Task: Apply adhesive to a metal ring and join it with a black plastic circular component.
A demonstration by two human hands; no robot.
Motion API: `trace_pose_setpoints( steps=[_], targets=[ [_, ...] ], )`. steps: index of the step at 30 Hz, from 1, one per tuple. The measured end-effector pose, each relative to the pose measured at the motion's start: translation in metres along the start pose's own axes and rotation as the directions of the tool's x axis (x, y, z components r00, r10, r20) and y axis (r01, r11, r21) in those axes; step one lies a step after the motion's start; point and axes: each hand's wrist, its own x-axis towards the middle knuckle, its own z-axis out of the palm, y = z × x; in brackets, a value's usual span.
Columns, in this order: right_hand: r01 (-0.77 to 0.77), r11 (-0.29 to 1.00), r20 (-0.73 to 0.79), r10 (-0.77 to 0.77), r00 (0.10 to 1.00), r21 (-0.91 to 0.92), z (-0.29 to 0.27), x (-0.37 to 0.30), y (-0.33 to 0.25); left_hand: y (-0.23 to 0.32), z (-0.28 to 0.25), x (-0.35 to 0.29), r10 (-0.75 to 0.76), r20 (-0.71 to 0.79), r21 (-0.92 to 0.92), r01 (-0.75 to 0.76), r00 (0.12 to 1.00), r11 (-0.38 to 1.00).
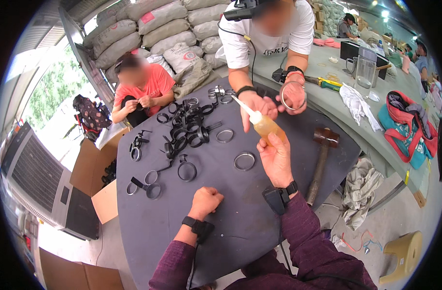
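Note:
My right hand (pixel 276 162) grips a squeeze bottle (pixel 268 126) of amber liquid, its long white nozzle pointing up and to the left. My left hand (pixel 205 202) rests on the dark grey table (pixel 216 251) in a loose fist, and nothing shows in it. A metal ring (pixel 244 161) lies flat between my hands; another ring (pixel 224 136) is farther off. Across the table, a co-worker's hand holds a clear-looking ring (pixel 293 95) near the bottle, and that person's other hand (pixel 257 107) is beside the nozzle. Black ring clamps (pixel 187 171) with short handles lie to the left.
A heap of black ring clamps (pixel 187 126) covers the table's far middle. A wooden-handled mallet (pixel 319 162) lies at its right. Another person in orange (pixel 148 87) sits at the far left. An open carton (pixel 105 200), an air cooler (pixel 42 181) and a yellow stool (pixel 402 256) stand around.

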Motion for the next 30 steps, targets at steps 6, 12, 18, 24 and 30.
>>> trace_pose_setpoints(
  steps=[6,12,18,24,30],
  targets=[
    [0.039,0.998,-0.006,-0.039,0.999,-0.056,0.002,0.001,-0.001,-0.002,0.001,0.001,0.028,-0.022,-0.011,-0.028,0.999,1.0],
    [0.019,0.998,-0.055,-0.022,0.998,-0.055,0.002,0.0,0.005,-0.003,0.003,0.001,-0.002,-0.024,0.003,0.002,1.0,1.0],
    [-0.038,0.998,-0.009,0.037,0.999,-0.045,0.001,-0.001,0.007,0.002,0.001,-0.002,0.012,-0.01,-0.013,-0.012,1.0,1.0],
    [-0.18,0.918,0.092,0.226,0.97,-0.354,0.004,-0.02,0.035,-0.023,-0.016,0.005,0.015,0.139,-0.392,0.042,0.99,0.919],
    [-0.262,0.865,0.129,0.346,0.929,-0.428,0.007,-0.03,0.051,-0.024,-0.025,0.012,0.007,0.268,-0.522,0.14,0.963,0.841]
  ],
)
